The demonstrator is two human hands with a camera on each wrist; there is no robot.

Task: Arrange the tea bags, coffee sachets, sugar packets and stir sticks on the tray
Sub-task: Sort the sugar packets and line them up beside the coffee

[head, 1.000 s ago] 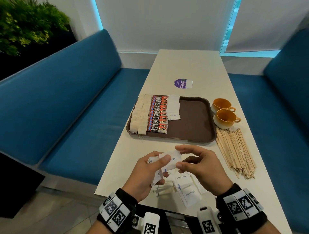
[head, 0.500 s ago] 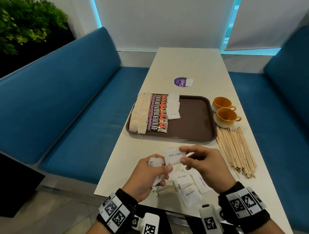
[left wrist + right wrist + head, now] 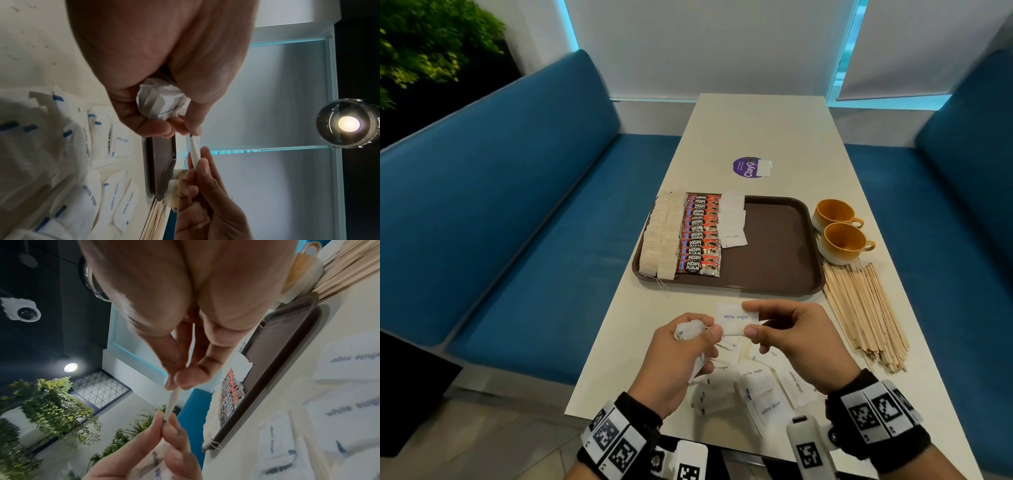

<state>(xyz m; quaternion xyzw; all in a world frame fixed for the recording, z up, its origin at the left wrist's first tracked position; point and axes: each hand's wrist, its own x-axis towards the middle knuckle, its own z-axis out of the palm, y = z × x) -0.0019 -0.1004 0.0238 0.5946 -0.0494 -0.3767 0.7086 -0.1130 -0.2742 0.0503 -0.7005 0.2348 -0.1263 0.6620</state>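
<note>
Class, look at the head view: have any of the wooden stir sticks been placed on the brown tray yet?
No: the stir sticks all lie on the table right of the tray, which holds only tea bags, coffee sachets and sugar packets.

Tray: dark brown. Tea bags: cream. Coffee sachets: red and black, white lettering. Sugar packets: white, blue print. Stir sticks: pale wood. Cups: mustard inside, cream outside. Table: off-white. Sticker: purple. Benches: blue. Wristbands: black, black-and-white square markers.

right hand pinching sugar packet, left hand opposite
</note>
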